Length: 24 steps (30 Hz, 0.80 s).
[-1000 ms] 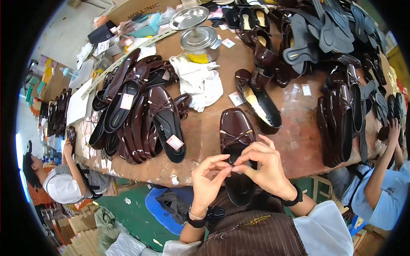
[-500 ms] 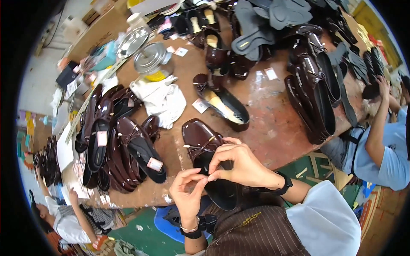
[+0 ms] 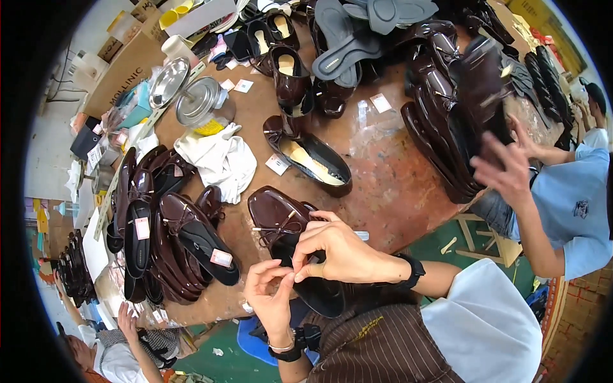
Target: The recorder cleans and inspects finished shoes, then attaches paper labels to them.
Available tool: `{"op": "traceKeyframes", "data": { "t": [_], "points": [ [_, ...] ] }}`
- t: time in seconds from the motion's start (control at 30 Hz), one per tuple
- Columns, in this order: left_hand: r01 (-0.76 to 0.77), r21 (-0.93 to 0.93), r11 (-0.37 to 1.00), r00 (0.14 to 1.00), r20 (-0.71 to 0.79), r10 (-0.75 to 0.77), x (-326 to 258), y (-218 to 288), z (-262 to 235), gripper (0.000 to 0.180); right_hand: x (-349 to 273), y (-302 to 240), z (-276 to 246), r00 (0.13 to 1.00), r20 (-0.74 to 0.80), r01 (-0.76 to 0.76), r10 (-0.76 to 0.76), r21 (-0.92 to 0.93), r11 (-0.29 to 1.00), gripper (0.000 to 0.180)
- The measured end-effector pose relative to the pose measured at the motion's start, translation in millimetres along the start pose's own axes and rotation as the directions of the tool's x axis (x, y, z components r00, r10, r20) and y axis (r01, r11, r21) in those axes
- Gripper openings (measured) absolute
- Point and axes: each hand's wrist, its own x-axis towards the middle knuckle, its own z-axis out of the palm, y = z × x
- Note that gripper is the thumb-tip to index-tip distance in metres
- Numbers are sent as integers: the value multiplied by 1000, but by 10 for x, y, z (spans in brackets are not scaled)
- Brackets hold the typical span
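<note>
Head view: the left hand [image 3: 271, 290] and the right hand [image 3: 335, 249] meet over a dark brown shoe [image 3: 281, 220] at the near edge of the table [image 3: 396, 185]. Both pinch something tiny between their fingertips; I cannot tell what it is. It might slip and drop, since the pinch looks so small. The shoe sticks out past the edge and could tip off. A pile of shoes [image 3: 169, 239] lies close on the left. A white cloth [image 3: 220, 159] lies behind. Another person's hand [image 3: 504, 169] reaches in at the right.

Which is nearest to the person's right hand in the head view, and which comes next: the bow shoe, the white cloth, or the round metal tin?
From the right hand:
1. Bow shoe, directly under the hand.
2. White cloth, up-left on the table.
3. Round metal tin, farther up-left, beyond the cloth.
</note>
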Motion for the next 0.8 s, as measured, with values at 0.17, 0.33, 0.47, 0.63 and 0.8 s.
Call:
{"op": "traceKeyframes", "data": {
  "t": [0.17,0.33,0.47,0.63,0.8],
  "points": [
    [-28,-67,997,1000,10,29,4,-94,6,33,-10,4,-53,996,-22,86,-87,-19,996,14],
    [-116,412,904,908,-325,265,-91,-7,193,41,248,501,-601,829,-558,-44,35,-3,999,17],
    [260,478,839,962,-54,-267,-168,-79,85,36,481,1639,-1210,688,-685,-387,-239,-625,678,36],
    [-61,353,934,885,-413,214,151,128,-562,44,636,2002,-1400,676,-685,-527,-271,-707,472,30],
    [51,714,699,804,-444,395,903,734,-2414,40,570,2620,-1656,586,-761,-616,-280,-642,456,19]
  ]
}}
